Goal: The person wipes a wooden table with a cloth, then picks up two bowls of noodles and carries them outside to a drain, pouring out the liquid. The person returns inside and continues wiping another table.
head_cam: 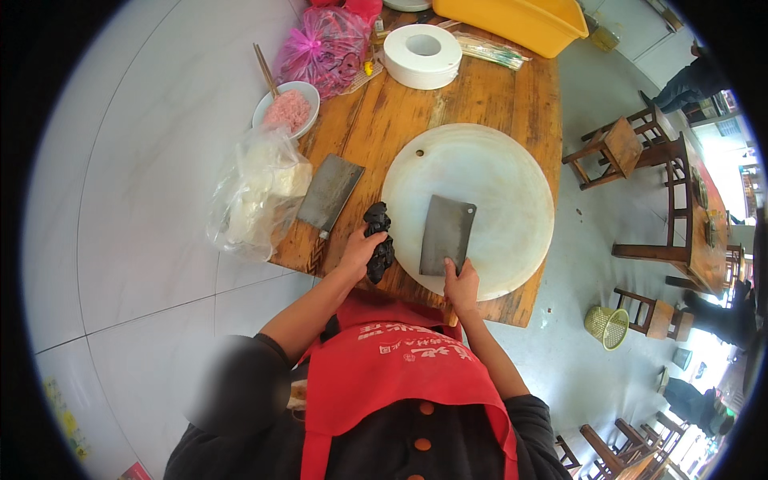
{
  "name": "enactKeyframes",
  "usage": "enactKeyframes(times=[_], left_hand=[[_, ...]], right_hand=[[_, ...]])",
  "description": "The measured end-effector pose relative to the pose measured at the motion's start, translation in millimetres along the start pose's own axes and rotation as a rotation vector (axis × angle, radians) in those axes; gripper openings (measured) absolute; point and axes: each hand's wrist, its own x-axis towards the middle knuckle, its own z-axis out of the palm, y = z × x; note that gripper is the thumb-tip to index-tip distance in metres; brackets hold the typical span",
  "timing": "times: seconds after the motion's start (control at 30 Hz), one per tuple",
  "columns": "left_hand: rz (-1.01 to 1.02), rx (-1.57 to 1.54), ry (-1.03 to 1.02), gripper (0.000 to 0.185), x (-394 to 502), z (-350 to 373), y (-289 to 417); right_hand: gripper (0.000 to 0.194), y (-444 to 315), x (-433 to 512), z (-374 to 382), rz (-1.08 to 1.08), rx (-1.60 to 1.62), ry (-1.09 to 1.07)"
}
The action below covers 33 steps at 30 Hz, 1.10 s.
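Note:
A round, pale cutting board (498, 180) with a small hole lies on the wooden table. Over it, my right hand (462, 285) grips the handle of a cleaver (447, 231), its broad blade flat above the board. My left hand (360, 252) holds a dark, wrinkled bundle (378, 240) at the board's left edge; what it is made of I cannot tell. Left of that hand lies a second cleaver (331, 189) on the table. A clear plastic bag (264, 192) with pale contents sits at the table's left edge, beside a white bowl (258, 114) of pink minced food (288, 111) with chopsticks.
A large white paper roll (420, 75), a pink plastic bag (321, 51), packaged sticks (492, 51) and a yellow tub (510, 21) stand at the far side of the wooden table (372, 129). Stools (621, 147), a basket (606, 327) and other people are off to the right.

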Motion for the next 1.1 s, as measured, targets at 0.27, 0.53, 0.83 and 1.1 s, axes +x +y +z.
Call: enactKeyframes(times=[0.27,0.53,0.83,1.1], left_hand=[[-0.048,-0.060,-0.010,0.035,-1,-2,-2],[-0.093,-0.136,-0.012,0.027,4,-8,7],[-0.007,-0.149,0.064,0.042,34,-3,19],[-0.090,-0.054,-0.002,0.048,36,-2,23]], right_hand=[[0.029,11,-3,8,0.043,0.031,-0.039],[0.030,-30,5,24,0.163,0.363,-0.120],[0.032,28,77,-141,0.473,0.335,0.361],[0.041,-29,82,-50,0.269,0.094,-0.085]])
